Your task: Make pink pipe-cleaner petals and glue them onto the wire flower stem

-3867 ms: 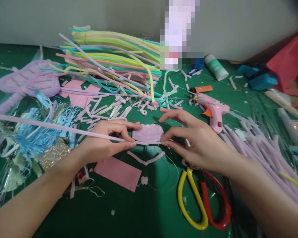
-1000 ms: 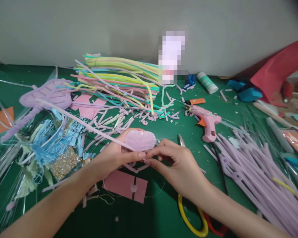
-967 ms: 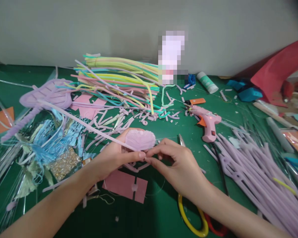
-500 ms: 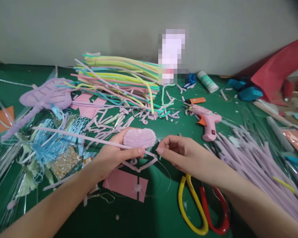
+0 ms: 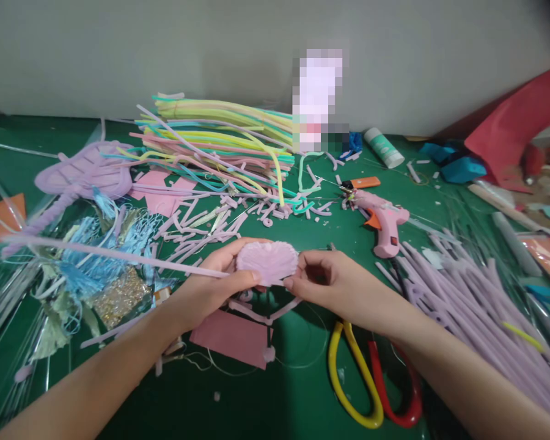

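Two bare hands bring a lilac chenille stem (image 5: 119,255) up along the lower edge of a fuzzy lilac pad (image 5: 268,261), held just above a cluttered green bench (image 5: 187,403). Half a second ago the stem's right end poked out below the pad, with the right hand (image 5: 332,287) apart from it; now that hand has closed in, its thumb pressing the stem's end at the pad's lower right corner and its fingers curled in a small, loose pinch, the exact fingertip contact partly hidden. The left hand (image 5: 220,284) cradles the pad with its fingers behind and its thumb laid across the lower left edge, trapping the stem there. The stem's long free tail, steeply slanted a second ago, has swung down and now runs out to the left over a heap of blue tassels (image 5: 91,244). By all appearances, the shift puts stem and pad edge back in line, steadied at both ends; whether they are joined cannot be told. Beneath the hands lie a V-bent lilac strip (image 5: 269,319) and a pink card (image 5: 229,342). Yellow-and-red-handled scissors (image 5: 376,396) rest near the right forearm, a pink glue gun (image 5: 385,220) lies beyond the right hand, and lilac offcuts (image 5: 201,232) are strewn before a bundle of multicolored stems (image 5: 211,134).
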Action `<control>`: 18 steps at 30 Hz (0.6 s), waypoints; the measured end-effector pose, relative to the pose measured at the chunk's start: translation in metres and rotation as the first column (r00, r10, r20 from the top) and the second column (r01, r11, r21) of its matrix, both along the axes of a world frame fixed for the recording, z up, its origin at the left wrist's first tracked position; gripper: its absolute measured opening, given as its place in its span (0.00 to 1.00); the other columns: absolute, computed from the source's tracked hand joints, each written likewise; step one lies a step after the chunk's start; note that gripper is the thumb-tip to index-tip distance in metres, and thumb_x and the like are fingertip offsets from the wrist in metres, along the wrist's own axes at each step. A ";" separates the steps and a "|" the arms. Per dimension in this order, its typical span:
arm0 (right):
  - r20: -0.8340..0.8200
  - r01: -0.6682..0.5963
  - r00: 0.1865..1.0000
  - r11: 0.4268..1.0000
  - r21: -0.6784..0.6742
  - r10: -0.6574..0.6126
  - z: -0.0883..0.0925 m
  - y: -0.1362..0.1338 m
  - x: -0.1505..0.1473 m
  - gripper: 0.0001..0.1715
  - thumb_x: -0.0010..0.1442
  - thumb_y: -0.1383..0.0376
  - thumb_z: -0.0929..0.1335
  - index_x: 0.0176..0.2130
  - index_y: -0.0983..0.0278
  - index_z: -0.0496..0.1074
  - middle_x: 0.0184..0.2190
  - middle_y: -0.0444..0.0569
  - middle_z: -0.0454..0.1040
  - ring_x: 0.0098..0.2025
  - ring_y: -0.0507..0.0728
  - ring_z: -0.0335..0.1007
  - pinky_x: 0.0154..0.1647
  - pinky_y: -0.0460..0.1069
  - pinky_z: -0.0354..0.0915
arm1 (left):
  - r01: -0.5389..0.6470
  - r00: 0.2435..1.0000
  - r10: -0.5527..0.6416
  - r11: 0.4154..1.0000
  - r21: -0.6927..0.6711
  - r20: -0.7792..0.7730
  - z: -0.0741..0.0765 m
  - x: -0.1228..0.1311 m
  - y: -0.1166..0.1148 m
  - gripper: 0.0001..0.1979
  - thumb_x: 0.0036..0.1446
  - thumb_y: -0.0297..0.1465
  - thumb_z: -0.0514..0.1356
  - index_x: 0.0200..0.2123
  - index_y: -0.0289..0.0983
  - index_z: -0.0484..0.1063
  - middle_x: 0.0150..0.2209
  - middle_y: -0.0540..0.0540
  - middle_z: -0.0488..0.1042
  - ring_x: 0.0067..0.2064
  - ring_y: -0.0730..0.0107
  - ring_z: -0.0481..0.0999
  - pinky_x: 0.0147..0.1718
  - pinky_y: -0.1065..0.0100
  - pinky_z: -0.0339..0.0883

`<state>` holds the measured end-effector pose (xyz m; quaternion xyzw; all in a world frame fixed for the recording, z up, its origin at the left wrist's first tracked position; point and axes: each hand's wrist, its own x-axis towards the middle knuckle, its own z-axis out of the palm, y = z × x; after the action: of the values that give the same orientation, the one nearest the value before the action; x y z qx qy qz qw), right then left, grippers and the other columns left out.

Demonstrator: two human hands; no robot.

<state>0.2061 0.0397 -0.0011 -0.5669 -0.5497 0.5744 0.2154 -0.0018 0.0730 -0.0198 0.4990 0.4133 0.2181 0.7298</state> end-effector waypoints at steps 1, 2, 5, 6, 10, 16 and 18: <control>-0.001 -0.003 1.000 1.000 -0.007 0.003 0.000 0.000 0.001 0.14 0.54 0.61 0.71 0.24 0.64 0.64 0.19 0.38 0.61 0.23 0.47 0.54 0.22 0.44 0.52 | 0.006 1.000 -0.006 1.000 -0.002 0.022 0.000 0.000 0.000 0.23 0.55 0.34 0.65 0.54 0.41 0.69 0.47 0.45 0.77 0.44 0.61 0.77 0.39 0.69 0.70; -0.008 -0.007 1.000 1.000 -0.012 0.006 0.000 0.000 0.002 0.14 0.53 0.60 0.71 0.24 0.64 0.65 0.20 0.38 0.63 0.23 0.48 0.56 0.22 0.44 0.53 | 0.015 0.999 -0.014 1.000 -0.010 0.042 0.001 0.001 -0.001 0.24 0.54 0.34 0.65 0.55 0.41 0.68 0.48 0.44 0.77 0.46 0.60 0.76 0.40 0.69 0.70; -0.069 -0.030 0.997 0.999 -0.011 0.030 -0.002 -0.001 0.002 0.13 0.53 0.57 0.73 0.28 0.64 0.71 0.23 0.41 0.69 0.28 0.51 0.65 0.27 0.45 0.61 | 0.024 0.995 -0.021 0.999 -0.029 0.094 0.003 0.003 -0.002 0.27 0.51 0.33 0.68 0.55 0.40 0.68 0.52 0.43 0.76 0.51 0.57 0.76 0.43 0.69 0.70; -0.100 -0.043 0.994 0.999 -0.013 0.042 -0.002 -0.002 0.002 0.13 0.53 0.57 0.73 0.29 0.64 0.73 0.24 0.42 0.71 0.30 0.53 0.67 0.29 0.46 0.63 | 0.022 0.995 -0.019 0.999 -0.032 0.098 0.004 0.003 -0.002 0.28 0.51 0.34 0.68 0.55 0.40 0.68 0.53 0.43 0.75 0.52 0.56 0.75 0.43 0.68 0.70; -0.236 -0.056 0.971 0.996 -0.076 0.036 -0.005 -0.003 0.000 0.12 0.54 0.56 0.73 0.34 0.63 0.79 0.29 0.44 0.78 0.36 0.56 0.73 0.38 0.50 0.68 | 0.044 0.995 -0.040 0.998 -0.038 0.087 0.007 0.003 -0.003 0.28 0.52 0.36 0.68 0.56 0.41 0.67 0.54 0.43 0.75 0.53 0.55 0.75 0.45 0.68 0.70; -0.348 0.012 0.936 0.994 -0.108 -0.049 -0.006 -0.002 0.000 0.16 0.53 0.58 0.74 0.42 0.60 0.80 0.38 0.44 0.81 0.43 0.57 0.75 0.47 0.51 0.68 | 0.084 0.996 -0.081 0.990 -0.109 0.028 0.006 0.002 -0.004 0.25 0.50 0.38 0.69 0.51 0.37 0.71 0.43 0.42 0.80 0.43 0.58 0.79 0.39 0.65 0.72; -0.365 -0.001 0.931 0.996 -0.091 -0.032 -0.006 -0.002 0.000 0.14 0.54 0.59 0.74 0.41 0.60 0.80 0.38 0.44 0.81 0.43 0.57 0.75 0.47 0.50 0.69 | 0.051 0.999 -0.052 0.992 -0.113 -0.012 0.006 0.002 -0.005 0.19 0.49 0.38 0.69 0.43 0.36 0.76 0.34 0.45 0.80 0.35 0.63 0.78 0.33 0.68 0.71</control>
<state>0.2056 0.0373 -0.0068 -0.4635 -0.4692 0.6923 0.2927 0.0007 0.0681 -0.0143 0.4692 0.4172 0.1721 0.7591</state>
